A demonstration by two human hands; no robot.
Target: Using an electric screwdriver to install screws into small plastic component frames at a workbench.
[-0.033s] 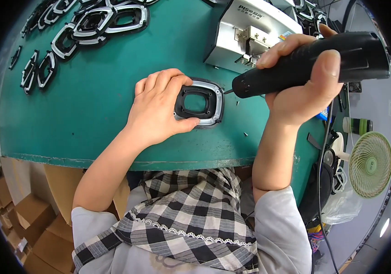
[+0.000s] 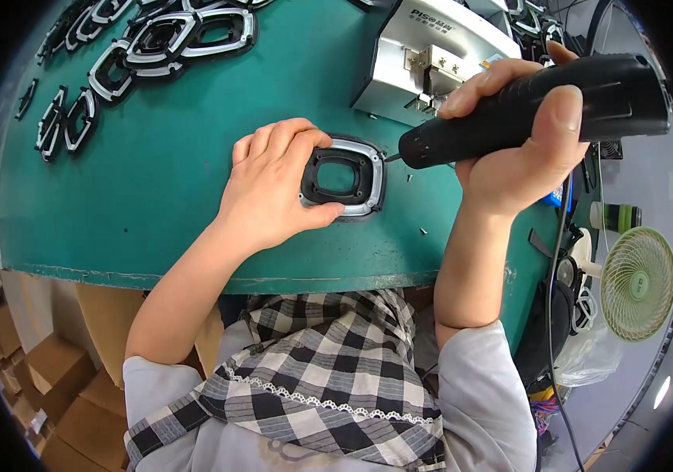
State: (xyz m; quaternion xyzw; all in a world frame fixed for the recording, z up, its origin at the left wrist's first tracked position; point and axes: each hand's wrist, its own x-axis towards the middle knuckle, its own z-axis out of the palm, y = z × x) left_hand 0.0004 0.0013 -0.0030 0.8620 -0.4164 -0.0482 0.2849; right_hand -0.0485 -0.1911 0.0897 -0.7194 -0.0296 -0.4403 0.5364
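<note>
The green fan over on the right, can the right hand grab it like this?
Probably not right now: the right hand is wrapped around the black tool, and in this view a cable runs between it and the green fan.

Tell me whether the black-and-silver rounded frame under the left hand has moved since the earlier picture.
No; the black-and-silver rounded frame shows no visible shift against the silver metal box.

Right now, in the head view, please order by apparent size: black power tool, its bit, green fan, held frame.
1. Black power tool
2. Green fan, held frame: too alike to rank; the left hand covers part of the frame
3. Bit
</note>
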